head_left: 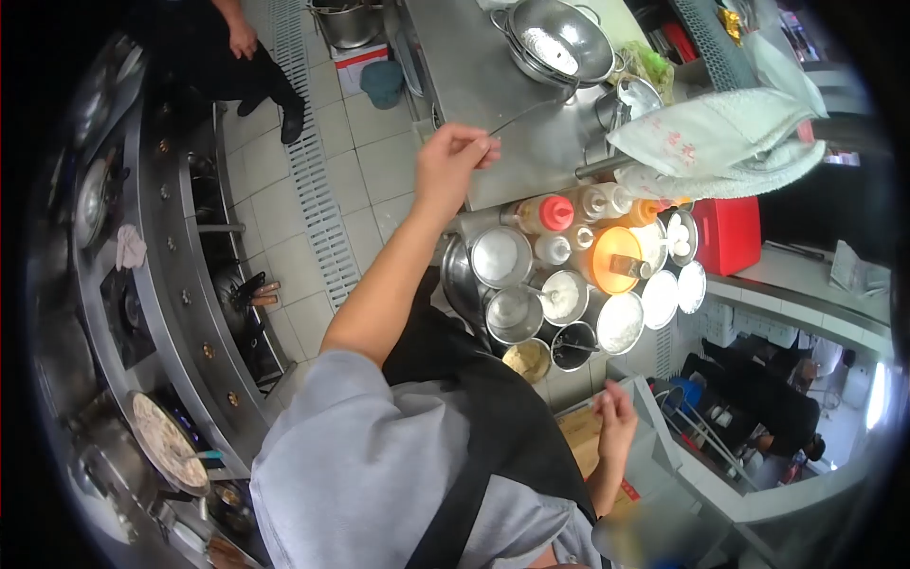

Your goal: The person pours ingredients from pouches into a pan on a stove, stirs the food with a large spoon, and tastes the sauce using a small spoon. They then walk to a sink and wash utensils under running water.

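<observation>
My left hand (453, 169) is raised over the near corner of the steel counter (455, 57), its fingertips pinched together. A thin dark line runs from near the fingertips toward the metal bowls (564, 43); whether the hand holds it I cannot tell. Lower down, my right hand (616, 417) hovers beside the seasoning containers, fingers loosely bent and apart, with nothing visible in them. Closest to it are a pot of dark sauce (573, 347) with a spoon in it and a tub of white powder (621, 322). An orange-lidded container (616, 259) stands among them.
Squeeze bottles (555, 213) crowd the counter's end, beneath a hanging white towel (701, 133). A red box (725, 237) stands behind. Stoves (180, 284) line the left side, with a pan of food (169, 441). Another person (213, 57) stands upper left; one more (773, 408) bends at right.
</observation>
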The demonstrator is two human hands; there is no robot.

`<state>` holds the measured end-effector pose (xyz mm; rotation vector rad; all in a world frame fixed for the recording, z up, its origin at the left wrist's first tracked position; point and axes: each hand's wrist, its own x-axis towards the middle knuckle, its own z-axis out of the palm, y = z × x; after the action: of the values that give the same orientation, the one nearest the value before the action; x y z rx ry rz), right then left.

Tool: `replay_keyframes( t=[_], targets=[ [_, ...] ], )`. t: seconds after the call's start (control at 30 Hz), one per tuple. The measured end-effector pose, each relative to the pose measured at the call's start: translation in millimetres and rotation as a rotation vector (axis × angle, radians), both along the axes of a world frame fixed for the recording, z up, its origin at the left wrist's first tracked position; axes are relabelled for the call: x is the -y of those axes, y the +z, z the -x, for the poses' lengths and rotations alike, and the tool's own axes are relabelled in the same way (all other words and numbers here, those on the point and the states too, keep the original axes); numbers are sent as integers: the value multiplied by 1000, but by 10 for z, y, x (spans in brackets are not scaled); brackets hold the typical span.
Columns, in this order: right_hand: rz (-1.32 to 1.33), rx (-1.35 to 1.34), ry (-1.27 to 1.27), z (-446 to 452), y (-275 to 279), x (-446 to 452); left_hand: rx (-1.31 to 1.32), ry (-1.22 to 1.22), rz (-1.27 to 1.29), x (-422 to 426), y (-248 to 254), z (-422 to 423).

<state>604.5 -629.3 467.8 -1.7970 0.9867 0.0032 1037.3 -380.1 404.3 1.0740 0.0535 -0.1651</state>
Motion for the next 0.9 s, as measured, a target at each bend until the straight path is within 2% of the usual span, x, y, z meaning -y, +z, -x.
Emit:
replay_keyframes(
  t=[0.03, 0.1, 0.2, 0.27, 0.4, 0.5, 0.6, 0.67, 0.7, 0.73, 0.77, 0.8, 0.83, 0.87, 0.9],
  targets=[
    [25, 83, 87, -361, 190, -88, 83, 38, -47, -108, 109, 235],
    [-127, 269, 140, -971, 408, -359, 213, 93, -113, -229, 342, 759],
    [-337, 323, 491, -1558, 553, -702, 407, 150, -252, -367, 682, 1583],
    [-637, 354, 575, -1728, 434, -969, 596, 194, -445, -432, 853, 2112],
    [-871, 557, 702, -1517, 413, -1520, 489, 373, -372, -498, 772, 3074],
    [-924, 476, 837, -1230, 335, -1855, 329, 461, -274, -627, 677, 3749],
    [-757, 469, 1073, -1018, 406, -2089, 226, 470, -272, -840, 758, 4190],
    [-607, 617, 1166, -928, 287, -2214, 149, 518, -340, -1077, 631, 4509],
    [-397, 660, 1171, -862, 282, -2259, 71, 545, -395, -1193, 580, 4680],
    [-40, 833, 1240, -863, 150, -2275, -9, 566, -446, -1307, 528, 4846],
    [112, 832, 1273, -868, -54, -2289, -147, 554, -526, -1450, 420, 5002],
    [252, 671, 1337, -898, -326, -2292, -239, 511, -614, -1620, 255, 5181],
    [299, 418, 1511, -971, -627, -2226, -329, 458, -701, -1792, 86, 5354],
    [252, 309, 1589, -938, -848, -2175, -316, 425, -848, -1926, -164, 5574],
    [334, 404, 1609, -911, -1183, -2054, -301, 376, -996, -2045, -440, 5786]
  ],
)
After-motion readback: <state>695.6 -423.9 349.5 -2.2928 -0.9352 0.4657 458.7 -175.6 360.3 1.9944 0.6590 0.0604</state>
